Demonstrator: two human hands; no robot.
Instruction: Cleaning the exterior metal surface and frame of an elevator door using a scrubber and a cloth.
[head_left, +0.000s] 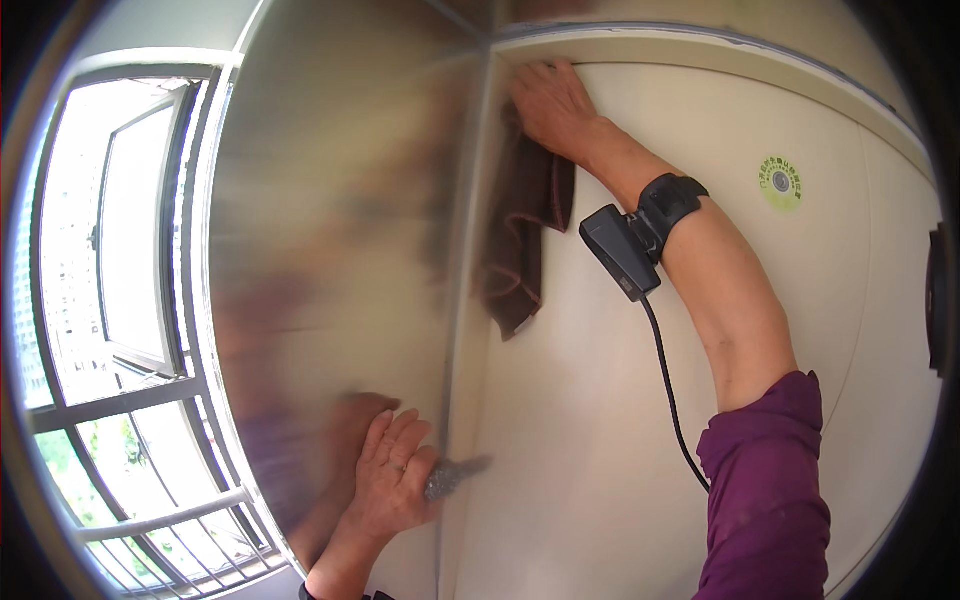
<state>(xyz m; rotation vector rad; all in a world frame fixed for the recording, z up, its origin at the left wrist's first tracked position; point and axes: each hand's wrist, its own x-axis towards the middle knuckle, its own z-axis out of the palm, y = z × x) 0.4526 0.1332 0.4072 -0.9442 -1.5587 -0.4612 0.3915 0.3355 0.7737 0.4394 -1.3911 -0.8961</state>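
My right hand (553, 109) reaches up to the top left corner of a cream-coloured door panel (600, 390) and presses a dark brown cloth (517, 232) there. The cloth hangs in folds from beneath the palm along the frame. Lower down, my left hand (394, 476) is closed around a grey, glittering lump (444, 478), possibly a scouring pad, whose far end is blurred. That hand is beside the edge of a shiny metal panel (337, 262), which mirrors it. My fingers hide part of the lump.
A black device (619, 251) with a cable (664, 367) is strapped to my right forearm. A round green sticker (771, 196) bearing writing surrounds a metal lock on the door. On the left are an open window (142, 232) and metal railings (172, 517). The frame edge (461, 225) runs between the panels.
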